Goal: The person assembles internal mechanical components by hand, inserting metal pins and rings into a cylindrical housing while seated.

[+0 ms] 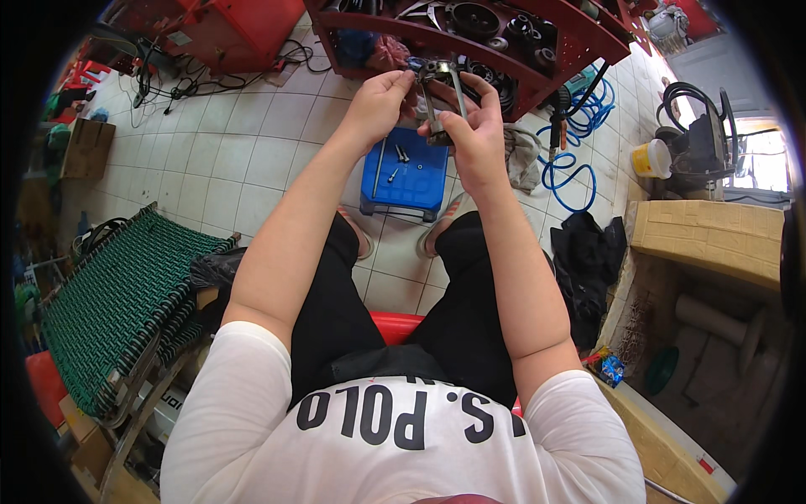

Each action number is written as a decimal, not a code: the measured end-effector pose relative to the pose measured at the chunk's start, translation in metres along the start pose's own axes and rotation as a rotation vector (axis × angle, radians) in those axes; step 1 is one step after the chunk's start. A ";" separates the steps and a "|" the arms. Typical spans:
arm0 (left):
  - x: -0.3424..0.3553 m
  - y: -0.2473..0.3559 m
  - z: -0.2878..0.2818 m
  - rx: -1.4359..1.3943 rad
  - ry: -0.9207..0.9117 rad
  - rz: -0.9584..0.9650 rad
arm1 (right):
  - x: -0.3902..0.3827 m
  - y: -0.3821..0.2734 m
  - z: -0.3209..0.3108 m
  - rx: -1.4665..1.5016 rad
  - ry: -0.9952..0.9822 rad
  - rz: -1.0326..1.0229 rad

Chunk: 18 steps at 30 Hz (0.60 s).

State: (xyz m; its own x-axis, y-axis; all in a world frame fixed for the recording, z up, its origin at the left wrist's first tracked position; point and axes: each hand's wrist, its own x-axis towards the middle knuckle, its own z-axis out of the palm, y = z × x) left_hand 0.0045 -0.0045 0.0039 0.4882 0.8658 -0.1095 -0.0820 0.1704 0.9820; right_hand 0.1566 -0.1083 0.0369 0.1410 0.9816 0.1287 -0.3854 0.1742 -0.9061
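Observation:
I sit on a red seat [393,323] with both arms raised in front of me. My right hand [474,130] grips a small grey metal frame part [441,88] by its lower end. My left hand [379,99] pinches the top of the same part, where a small shiny piece sits. Below my hands stands a blue plastic stool [405,181] with a long thin metal tool and a couple of small bolts [400,155] lying on its top.
A red metal shelf [554,50] with dark round machine parts stands ahead. A coiled blue hose [571,155] and a grey rag lie to the right, a green woven cot [126,286] to the left, a yellow bucket [651,158] and a black machine far right.

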 end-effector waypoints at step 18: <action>0.001 0.001 0.001 -0.029 0.112 0.019 | 0.001 -0.002 -0.003 0.119 0.039 0.038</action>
State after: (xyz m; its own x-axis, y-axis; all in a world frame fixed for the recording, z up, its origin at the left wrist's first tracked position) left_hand 0.0059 -0.0041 0.0050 0.3863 0.9159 -0.1096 -0.1160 0.1661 0.9793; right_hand 0.1602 -0.1083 0.0379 0.1588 0.9842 0.0778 -0.4963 0.1477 -0.8555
